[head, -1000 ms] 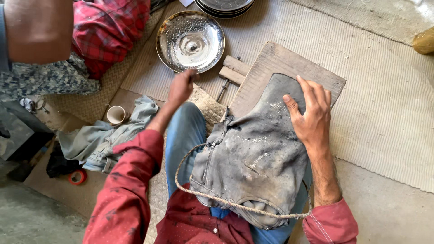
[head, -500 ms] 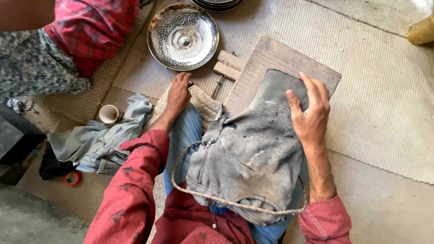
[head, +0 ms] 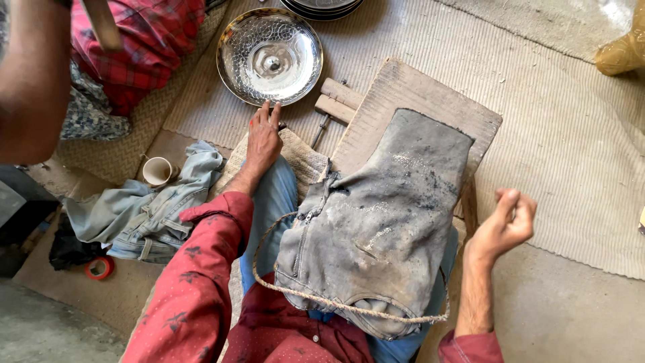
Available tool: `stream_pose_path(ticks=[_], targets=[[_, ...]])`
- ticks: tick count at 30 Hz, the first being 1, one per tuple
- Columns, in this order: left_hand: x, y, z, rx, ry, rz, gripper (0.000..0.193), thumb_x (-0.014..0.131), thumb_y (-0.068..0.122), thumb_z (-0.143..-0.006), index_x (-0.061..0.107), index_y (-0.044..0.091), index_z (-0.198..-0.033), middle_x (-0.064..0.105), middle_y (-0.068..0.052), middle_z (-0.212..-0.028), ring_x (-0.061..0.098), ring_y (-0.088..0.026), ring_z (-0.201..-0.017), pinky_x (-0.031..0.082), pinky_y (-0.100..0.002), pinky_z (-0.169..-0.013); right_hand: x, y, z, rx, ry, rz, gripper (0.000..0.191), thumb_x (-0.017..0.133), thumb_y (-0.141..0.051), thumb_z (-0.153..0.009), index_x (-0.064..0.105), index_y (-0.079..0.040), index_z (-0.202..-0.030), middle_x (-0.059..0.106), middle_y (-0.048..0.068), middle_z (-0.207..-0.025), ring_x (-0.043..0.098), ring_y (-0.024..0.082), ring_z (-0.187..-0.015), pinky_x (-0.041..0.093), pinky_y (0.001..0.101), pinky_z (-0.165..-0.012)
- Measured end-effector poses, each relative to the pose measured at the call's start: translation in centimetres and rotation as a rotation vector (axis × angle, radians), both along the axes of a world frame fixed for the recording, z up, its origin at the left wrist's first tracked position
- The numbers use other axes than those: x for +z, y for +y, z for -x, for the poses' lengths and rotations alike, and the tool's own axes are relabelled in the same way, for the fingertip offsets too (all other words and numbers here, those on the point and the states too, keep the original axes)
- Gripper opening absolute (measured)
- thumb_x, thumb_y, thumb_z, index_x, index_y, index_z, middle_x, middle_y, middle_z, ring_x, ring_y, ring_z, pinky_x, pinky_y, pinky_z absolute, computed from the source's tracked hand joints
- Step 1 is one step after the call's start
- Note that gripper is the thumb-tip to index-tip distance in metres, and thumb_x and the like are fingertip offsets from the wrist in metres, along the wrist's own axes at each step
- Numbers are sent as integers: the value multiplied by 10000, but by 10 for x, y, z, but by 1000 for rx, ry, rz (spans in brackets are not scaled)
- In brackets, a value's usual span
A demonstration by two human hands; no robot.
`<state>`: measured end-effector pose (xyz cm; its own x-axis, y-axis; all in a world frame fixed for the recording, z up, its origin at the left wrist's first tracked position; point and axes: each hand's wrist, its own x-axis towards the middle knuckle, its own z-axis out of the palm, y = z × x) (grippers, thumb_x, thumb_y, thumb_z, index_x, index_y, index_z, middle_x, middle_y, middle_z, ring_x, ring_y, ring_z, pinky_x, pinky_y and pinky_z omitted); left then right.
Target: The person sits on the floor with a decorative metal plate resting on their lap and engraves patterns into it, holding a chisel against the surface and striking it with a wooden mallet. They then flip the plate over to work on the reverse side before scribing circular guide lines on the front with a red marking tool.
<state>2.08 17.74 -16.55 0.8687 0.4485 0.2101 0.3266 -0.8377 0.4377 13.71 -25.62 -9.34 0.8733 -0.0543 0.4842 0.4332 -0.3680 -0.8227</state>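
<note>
One person sits on the floor with two hands in view. The left hand reaches forward, its fingers stretched flat and close together, holding nothing; the fingertips lie just at the near rim of the one embossed silver plate that rests on the ribbed mat. The right hand is raised off to the side, well apart from the plate, with its fingers curled loosely inward; whether anything small sits inside them cannot be told.

One worn grey denim piece, dusty and stained, covers the lap and spreads onto one wooden board. One length of twisted rope loops round its lower edge. Two short wooden blocks lie side by side between the plate and the board. One woven pad sits under the left wrist.

To the left lie one heap of pale blue jeans, one small cup tipped on its side touching them, and one roll of red tape. A stack of dark plates shows at the top edge; its count cannot be told.
</note>
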Motion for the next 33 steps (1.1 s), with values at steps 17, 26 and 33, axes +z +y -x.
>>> stream_pose_path(ticks=[17,26,33], targets=[[10,-1,2,2,-40,-2,801,522,-112,-763,403,14,-1544,421,-286,-1525,435,-460,-1362,354,-536,-1152,-55,-7,57,76,230,192,215,736,-66,-1002,709,23,-1195,733,136,-1098,708,196,-970,597,304,-828],[20,-2,1,-4,-39,13,833,514,-124,-755,383,27,-1563,424,-284,-1530,440,-466,-1371,361,-534,-1148,-45,1,64,91,183,268,238,741,-106,-996,697,45,-1174,706,143,-1045,675,215,-946,559,330,-801],[15,-2,2,-5,-59,1,843,517,-129,-779,358,38,-1589,427,-268,-1542,445,-449,-1379,362,-531,-1156,-51,-3,66,91,171,284,240,736,-75,-973,688,54,-1169,704,144,-1047,674,204,-946,559,330,-810]])
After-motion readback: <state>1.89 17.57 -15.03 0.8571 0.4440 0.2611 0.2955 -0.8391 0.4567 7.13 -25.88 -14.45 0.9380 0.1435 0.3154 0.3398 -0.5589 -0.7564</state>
